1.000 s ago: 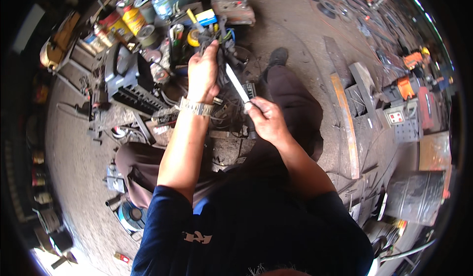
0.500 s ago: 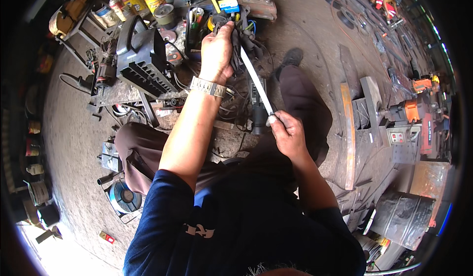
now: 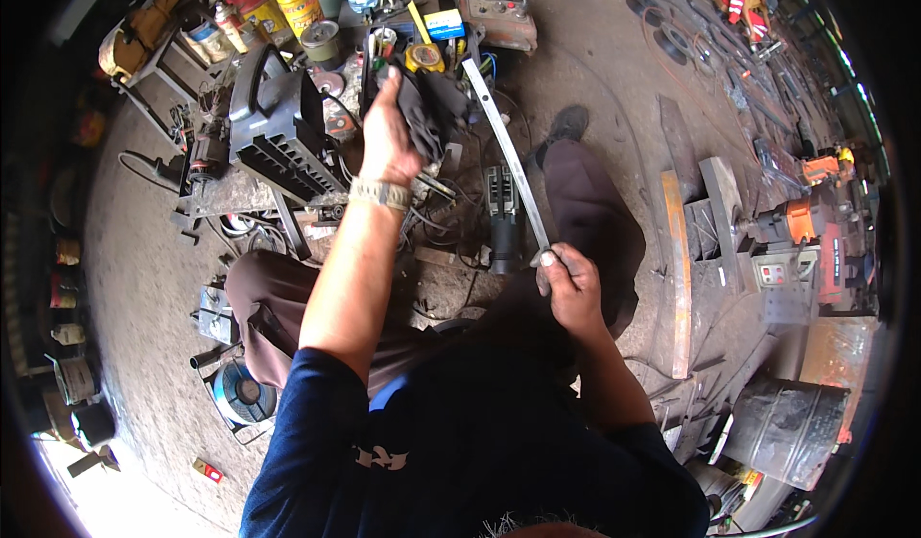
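Note:
My left hand is closed round a bundle of dark fabric, which looks like work gloves, above a black tool tray. Just beyond the bundle, a yellow tape measure lies in the tray. My right hand grips the near end of a flat, pale metal bar. The bar slants away up and to the left, with small holes near its far end. Below it, between my legs, a dark grey power tool lies on the floor.
At the left stands a black-grey machine with a handle on a low bench, with cables around it. Cans and bottles stand behind. A control box carries coiled cable. On the right are a rusty flat bar and an orange-black machine.
My left hand has drawn left and slightly nearer with the dark fabric bundle, uncovering the tape measure. The metal bar has shifted slightly right and nearer in my right hand.

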`<state>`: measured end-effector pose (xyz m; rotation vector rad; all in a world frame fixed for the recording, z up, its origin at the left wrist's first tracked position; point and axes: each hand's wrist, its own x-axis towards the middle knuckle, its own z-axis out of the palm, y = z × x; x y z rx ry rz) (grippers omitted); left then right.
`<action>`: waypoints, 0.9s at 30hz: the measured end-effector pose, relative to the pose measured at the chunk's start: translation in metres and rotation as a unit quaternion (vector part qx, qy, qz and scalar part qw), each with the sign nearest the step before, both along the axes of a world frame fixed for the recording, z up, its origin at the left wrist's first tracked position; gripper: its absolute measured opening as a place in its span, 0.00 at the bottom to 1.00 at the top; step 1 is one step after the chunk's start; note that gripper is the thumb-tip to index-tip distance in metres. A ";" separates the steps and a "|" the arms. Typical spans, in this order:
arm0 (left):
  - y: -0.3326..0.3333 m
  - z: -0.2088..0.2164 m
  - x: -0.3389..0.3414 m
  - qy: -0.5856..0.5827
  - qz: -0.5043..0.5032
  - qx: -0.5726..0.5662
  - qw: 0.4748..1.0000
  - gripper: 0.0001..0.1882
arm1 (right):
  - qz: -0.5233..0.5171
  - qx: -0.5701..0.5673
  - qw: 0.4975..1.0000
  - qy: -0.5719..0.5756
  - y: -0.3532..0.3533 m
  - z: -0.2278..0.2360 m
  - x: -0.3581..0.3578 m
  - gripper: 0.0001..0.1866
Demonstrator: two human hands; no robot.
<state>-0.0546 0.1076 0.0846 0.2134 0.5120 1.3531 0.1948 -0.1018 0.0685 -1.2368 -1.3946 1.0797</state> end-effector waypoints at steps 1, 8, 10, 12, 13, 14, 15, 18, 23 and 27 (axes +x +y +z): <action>-0.008 -0.006 0.004 -0.007 -0.009 0.008 1.000 0.20 | 0.000 -0.004 1.000 0.001 0.004 -0.001 -0.003 0.08; -0.049 -0.004 0.030 -0.061 -0.113 0.065 0.990 0.18 | 0.015 -0.034 0.997 -0.068 0.022 -0.018 -0.019 0.07; -0.059 0.008 0.035 -0.034 -0.101 0.059 0.993 0.15 | 0.011 -0.025 0.996 -0.090 0.026 -0.023 -0.023 0.06; -0.062 0.012 0.033 -0.028 -0.098 0.060 0.993 0.13 | 0.012 -0.004 0.995 -0.102 0.027 -0.026 -0.025 0.06; -0.063 0.015 0.031 -0.033 -0.099 0.059 0.993 0.12 | 0.014 -0.001 0.994 -0.109 0.027 -0.026 -0.024 0.05; -0.064 0.017 0.028 -0.038 -0.098 0.057 0.993 0.11 | 0.017 0.002 0.993 -0.116 0.026 -0.026 -0.023 0.05; -0.062 0.012 0.027 -0.025 -0.088 0.066 0.994 0.12 | 0.021 0.004 0.992 -0.123 0.025 -0.026 -0.023 0.05; -0.060 0.002 0.030 0.008 -0.057 0.071 0.996 0.11 | 0.034 0.008 0.990 -0.137 0.029 -0.018 -0.027 0.05; -0.071 0.019 0.023 0.054 -0.058 0.091 0.993 0.09 | 0.034 0.020 0.993 -0.111 0.034 -0.029 -0.042 0.07; -0.086 0.010 0.031 0.073 -0.081 0.094 0.990 0.07 | 0.024 -0.031 0.997 -0.066 0.047 -0.016 -0.061 0.07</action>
